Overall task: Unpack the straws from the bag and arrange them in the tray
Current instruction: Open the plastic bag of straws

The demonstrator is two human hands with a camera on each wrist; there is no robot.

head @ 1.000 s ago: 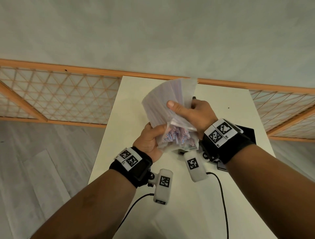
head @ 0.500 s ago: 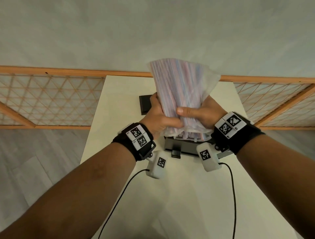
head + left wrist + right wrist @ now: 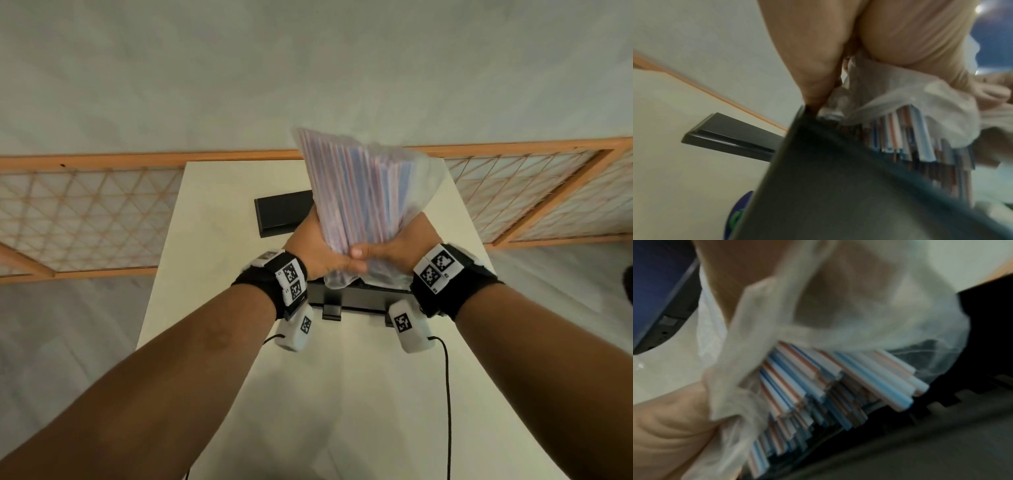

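Above the tray (image 3: 359, 297) near the middle of the table (image 3: 212, 219), both hands grip the bag (image 3: 419, 178) of straws (image 3: 359, 192). Left hand (image 3: 315, 250) and right hand (image 3: 400, 248) wrap its lower part. Its long axis stands nearly upright, open end down, straw ends poking out into the tray. A black lid (image 3: 282, 212) lies toward the far edge.

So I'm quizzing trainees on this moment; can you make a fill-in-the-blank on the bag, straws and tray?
1. Both hands grip the ____ of straws.
2. Straw ends stick out of the bag's mouth, which points ____ at the tray.
3. The left hand and right hand hold the bag's ____ end.

Missing: bag; down; lower
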